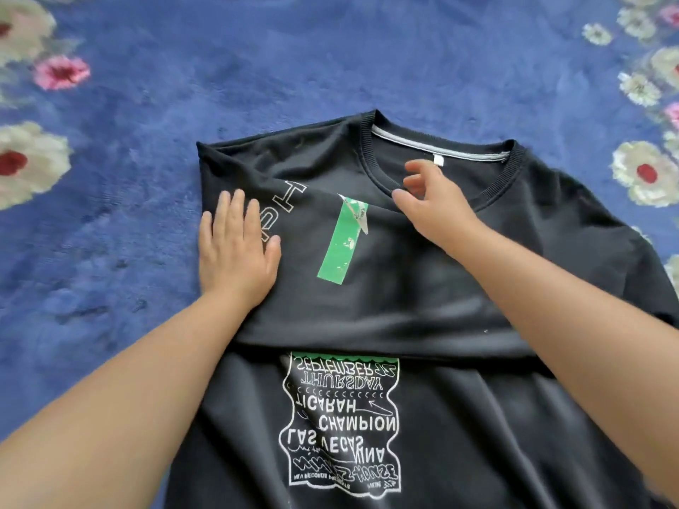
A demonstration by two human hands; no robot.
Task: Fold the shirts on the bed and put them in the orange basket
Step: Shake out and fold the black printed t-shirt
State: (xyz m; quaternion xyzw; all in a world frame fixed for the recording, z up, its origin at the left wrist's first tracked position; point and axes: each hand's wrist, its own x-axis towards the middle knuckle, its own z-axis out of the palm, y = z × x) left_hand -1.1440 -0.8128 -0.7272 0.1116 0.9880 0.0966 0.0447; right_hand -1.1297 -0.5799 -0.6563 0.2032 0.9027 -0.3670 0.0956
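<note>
Two hands on black shirt: left hand flat, right hand half-curled.

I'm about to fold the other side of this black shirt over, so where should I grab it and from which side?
Probably pinch the black shirt at its unfolded right shoulder and sleeve, coming in from the right edge. That side lies spread flat on the blue bedspread, while the left side is already folded in under the flat left hand. The right hand hovers by the collar.
</note>
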